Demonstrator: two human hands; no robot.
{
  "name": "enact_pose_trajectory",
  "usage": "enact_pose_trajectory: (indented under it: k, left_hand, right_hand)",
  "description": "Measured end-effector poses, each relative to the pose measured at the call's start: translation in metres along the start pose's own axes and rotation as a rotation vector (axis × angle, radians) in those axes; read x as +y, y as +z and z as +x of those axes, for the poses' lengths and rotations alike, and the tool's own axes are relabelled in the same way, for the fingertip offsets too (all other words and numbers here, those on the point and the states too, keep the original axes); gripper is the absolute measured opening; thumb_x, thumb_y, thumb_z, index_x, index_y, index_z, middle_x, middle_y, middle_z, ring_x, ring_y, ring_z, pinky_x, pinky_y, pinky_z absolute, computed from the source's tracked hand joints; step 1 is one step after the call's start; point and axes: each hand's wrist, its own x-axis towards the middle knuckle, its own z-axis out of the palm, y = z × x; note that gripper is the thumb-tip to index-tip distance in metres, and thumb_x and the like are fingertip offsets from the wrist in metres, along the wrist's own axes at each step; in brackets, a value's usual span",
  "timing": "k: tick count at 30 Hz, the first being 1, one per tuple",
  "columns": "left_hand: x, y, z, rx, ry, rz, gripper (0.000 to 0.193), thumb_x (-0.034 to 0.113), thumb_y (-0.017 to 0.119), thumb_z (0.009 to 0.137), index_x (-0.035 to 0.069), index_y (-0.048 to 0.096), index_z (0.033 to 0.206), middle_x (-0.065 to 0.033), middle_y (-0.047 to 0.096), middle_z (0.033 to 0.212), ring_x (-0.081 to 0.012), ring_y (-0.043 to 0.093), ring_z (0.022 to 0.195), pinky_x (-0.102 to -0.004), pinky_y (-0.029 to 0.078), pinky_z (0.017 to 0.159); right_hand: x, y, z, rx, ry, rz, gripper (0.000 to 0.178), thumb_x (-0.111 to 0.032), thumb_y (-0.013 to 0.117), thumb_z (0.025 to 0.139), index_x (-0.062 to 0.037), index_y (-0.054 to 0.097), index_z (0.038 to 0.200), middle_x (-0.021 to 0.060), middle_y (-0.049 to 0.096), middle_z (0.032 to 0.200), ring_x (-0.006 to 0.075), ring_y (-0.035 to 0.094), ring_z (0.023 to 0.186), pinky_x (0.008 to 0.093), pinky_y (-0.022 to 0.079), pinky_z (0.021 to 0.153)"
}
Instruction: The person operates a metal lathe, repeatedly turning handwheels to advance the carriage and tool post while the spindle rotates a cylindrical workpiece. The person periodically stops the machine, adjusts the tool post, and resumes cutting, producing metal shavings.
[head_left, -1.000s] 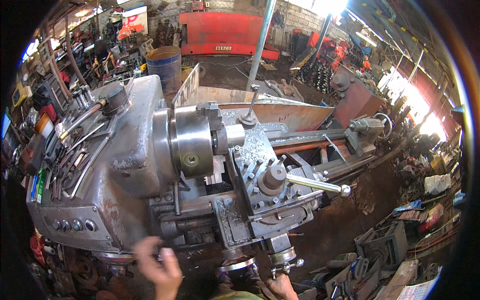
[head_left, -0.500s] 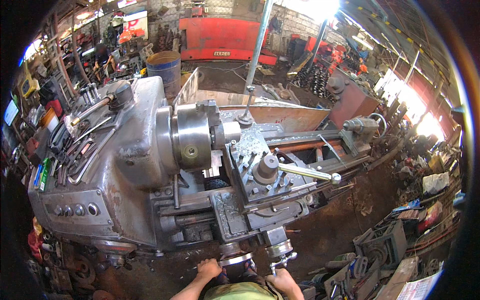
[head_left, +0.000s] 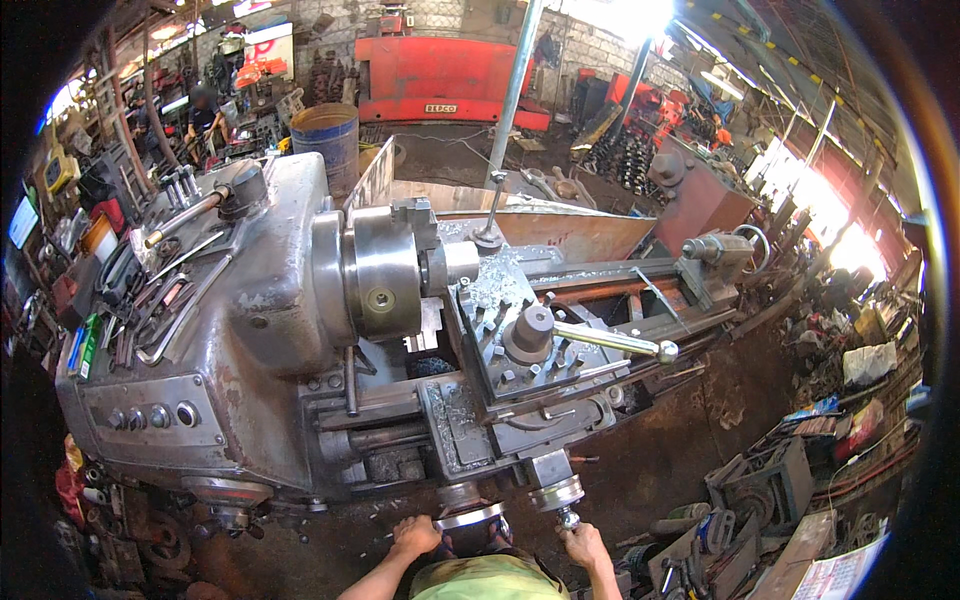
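Observation:
A large metal lathe [head_left: 275, 310] stands in front of me. Its chuck [head_left: 385, 280] clamps a short shiny round workpiece [head_left: 461, 261]. Below the carriage, my left hand [head_left: 416, 536] is closed at the left edge of a handwheel [head_left: 470, 517]; its exact grip is partly hidden. Farther right, my right hand [head_left: 586, 548] wraps round the crank handle of a smaller dial wheel [head_left: 557, 494]. Above both hands sits the square tool post [head_left: 531, 336] with its long clamping lever [head_left: 612, 341]. Metal chips lie scattered on the carriage [head_left: 458, 440].
Wrenches and hex keys [head_left: 185, 310] lie on the headstock's top. The tailstock [head_left: 715, 255] is at the bed's right end. A blue drum [head_left: 326, 140] and a red machine [head_left: 450, 85] stand behind. Scrap parts [head_left: 765, 480] crowd the right floor. Another person [head_left: 205, 120] is far left.
My right hand has moved slightly right and up, and the crank under it has turned. The left hand stays at the handwheel. The chuck looks the same.

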Motion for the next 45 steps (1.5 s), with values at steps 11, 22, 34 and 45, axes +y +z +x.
enact_pose_trajectory:
  k: [11,22,34,45]
  left_hand:
    - [0.004,-0.002,-0.007,0.100,0.045,0.069,0.044,0.038,0.059,0.087,0.004,0.071,0.111,-0.0261,0.066,0.117,-0.0423,0.061,0.115,-0.0512,0.046,0.102]
    - [0.000,0.002,-0.001,0.118,0.069,0.072,0.047,0.044,0.059,0.086,0.004,0.071,0.108,-0.0265,0.066,0.115,-0.0426,0.063,0.110,-0.0516,0.048,0.098]
    - [-0.015,0.007,-0.005,0.142,0.050,0.075,0.058,0.044,0.065,0.082,0.001,0.062,0.121,-0.0265,0.064,0.119,-0.0432,0.060,0.115,-0.0502,0.047,0.100]
    - [-0.165,0.085,-0.030,0.079,-0.343,-0.366,0.049,0.038,0.069,0.077,-0.003,0.070,0.103,-0.0278,0.069,0.102,-0.0437,0.066,0.098,-0.0467,0.051,0.089]
  right_hand:
    - [-0.046,-0.056,-0.032,0.041,-0.206,-0.051,0.112,-0.044,0.083,0.067,0.0118,0.028,0.147,0.0328,0.062,0.120,0.0403,0.061,0.117,0.0421,0.048,0.097]
    - [-0.084,-0.034,-0.021,0.211,-0.244,-0.218,0.103,-0.038,0.076,0.076,0.0087,0.021,0.150,0.0287,0.067,0.095,0.0452,0.067,0.084,0.0501,0.055,0.075]
    - [-0.061,-0.085,-0.001,0.077,-0.303,0.124,0.074,-0.050,0.069,0.085,0.0030,0.052,0.134,0.0314,0.067,0.099,0.0451,0.066,0.100,0.0472,0.052,0.086]
    - [-0.046,-0.186,0.204,0.673,-0.569,0.140,0.060,-0.035,0.069,0.087,0.0012,0.053,0.131,0.0233,0.058,0.130,0.0389,0.055,0.120,0.0447,0.043,0.104]
